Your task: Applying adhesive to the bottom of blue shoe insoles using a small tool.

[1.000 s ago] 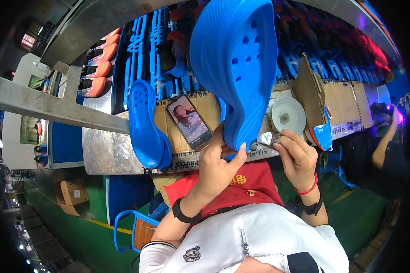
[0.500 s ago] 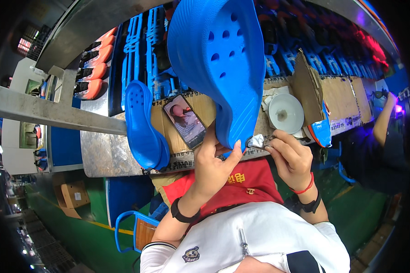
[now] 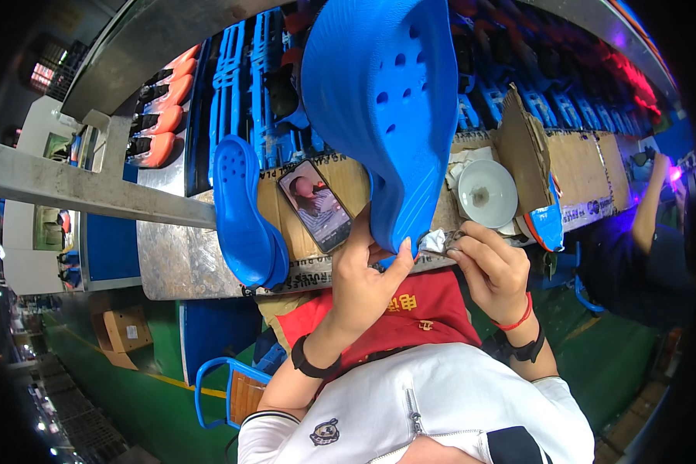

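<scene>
A large blue shoe sole (image 3: 398,100) with several holes in its wide end stands raised before me. My left hand (image 3: 363,267) grips its narrow end, thumb pressed near the lower tip. Between the fingertips of my right hand (image 3: 487,263) is a small dark-handled piece with a white wad (image 3: 433,241) at its end. The wad is right by the sole's narrow end; whether it touches cannot be made out. Left of my hands, another pair of stacked blue soles (image 3: 243,220) lies at the bench edge, next to a phone (image 3: 315,206) with a lit screen.
A white bowl (image 3: 503,203) with a stain inside sits beside an upright cardboard flap (image 3: 522,147). Behind run rows of blue racks (image 3: 236,93). Orange-and-black shoes (image 3: 158,120) line the left, near a metal bar (image 3: 93,189). Another person's arm (image 3: 651,205) shows at far right.
The sole's wide end has tilted a little to the right and away. My left hand keeps its grip on it. The white wad has shifted very slightly.
</scene>
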Demonstrator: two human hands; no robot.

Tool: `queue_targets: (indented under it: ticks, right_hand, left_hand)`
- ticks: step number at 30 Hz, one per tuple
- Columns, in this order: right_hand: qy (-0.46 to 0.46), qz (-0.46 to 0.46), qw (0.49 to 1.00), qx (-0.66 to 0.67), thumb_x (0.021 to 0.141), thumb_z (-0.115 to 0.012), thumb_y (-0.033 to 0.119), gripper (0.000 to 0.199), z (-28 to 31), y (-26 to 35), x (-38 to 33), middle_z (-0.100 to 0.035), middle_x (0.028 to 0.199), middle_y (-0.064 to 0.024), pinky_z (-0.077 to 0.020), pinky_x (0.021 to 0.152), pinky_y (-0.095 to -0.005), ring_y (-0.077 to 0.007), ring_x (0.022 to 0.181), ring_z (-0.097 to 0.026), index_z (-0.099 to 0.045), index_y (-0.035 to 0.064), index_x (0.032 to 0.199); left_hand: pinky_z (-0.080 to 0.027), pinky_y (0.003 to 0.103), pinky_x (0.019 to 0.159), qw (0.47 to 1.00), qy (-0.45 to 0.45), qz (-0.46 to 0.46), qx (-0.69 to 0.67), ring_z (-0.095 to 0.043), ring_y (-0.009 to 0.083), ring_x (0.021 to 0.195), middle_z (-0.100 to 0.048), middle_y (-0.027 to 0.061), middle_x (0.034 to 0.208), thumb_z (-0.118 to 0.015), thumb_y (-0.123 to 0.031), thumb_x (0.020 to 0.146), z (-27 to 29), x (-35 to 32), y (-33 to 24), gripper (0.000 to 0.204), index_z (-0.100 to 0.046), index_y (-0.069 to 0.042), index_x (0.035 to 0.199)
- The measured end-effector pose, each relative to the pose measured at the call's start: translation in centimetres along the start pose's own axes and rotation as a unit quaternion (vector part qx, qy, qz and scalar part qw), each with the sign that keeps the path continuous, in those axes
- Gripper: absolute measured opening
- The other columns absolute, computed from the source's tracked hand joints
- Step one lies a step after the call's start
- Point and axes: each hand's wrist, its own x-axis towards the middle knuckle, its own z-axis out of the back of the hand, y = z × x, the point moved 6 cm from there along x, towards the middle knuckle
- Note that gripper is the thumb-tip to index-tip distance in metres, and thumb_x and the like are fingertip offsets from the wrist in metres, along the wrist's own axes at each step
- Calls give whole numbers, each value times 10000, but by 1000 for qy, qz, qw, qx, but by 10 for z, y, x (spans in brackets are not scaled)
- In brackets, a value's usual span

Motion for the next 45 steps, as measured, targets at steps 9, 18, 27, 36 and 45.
queue_targets:
  ticks: [9,18,27,36,45]
  right_hand:
    - [-5,-5,999,-38,732,-758,-7,179,0,-1,0,-673,945,-158,-522,529,-323,-277,647,-675,-660,5,881]
    - [-16,-8,999,-49,721,-762,-17,189,4,-3,-1,-670,937,-158,-515,527,-326,-284,639,-663,-658,1,879]
    - [-19,-17,999,-43,713,-753,-47,195,6,-3,-2,-664,918,-145,-501,528,-314,-276,632,-649,-654,-6,877]
    - [-29,-21,999,-24,715,-747,-55,190,10,-1,-1,-659,909,-145,-495,529,-311,-272,622,-641,-649,-14,872]
    - [-10,-8,1000,-12,721,-753,-39,188,6,1,0,-670,930,-159,-519,540,-317,-282,648,-668,-659,-8,881]
  left_hand:
    - [-590,326,753,1000,1,2,-1,-697,213,878,-650,180,1030,-676,-5,844,-1,-1,0,531,-447,76,1316]
    - [-582,309,770,1000,-3,25,-6,-685,188,890,-660,158,1012,-681,4,847,-3,-3,2,448,-469,56,1238]
    - [-582,334,784,1000,-2,-1,-17,-706,227,891,-671,187,1019,-678,3,842,-4,-4,0,560,-436,66,1342]
    - [-585,313,766,1000,-14,12,-3,-693,195,874,-667,161,995,-686,7,836,-1,-3,-3,454,-474,58,1235]
    - [-577,287,767,999,-20,23,-15,-667,156,881,-657,124,975,-689,9,840,-1,-2,-3,350,-505,49,1135]
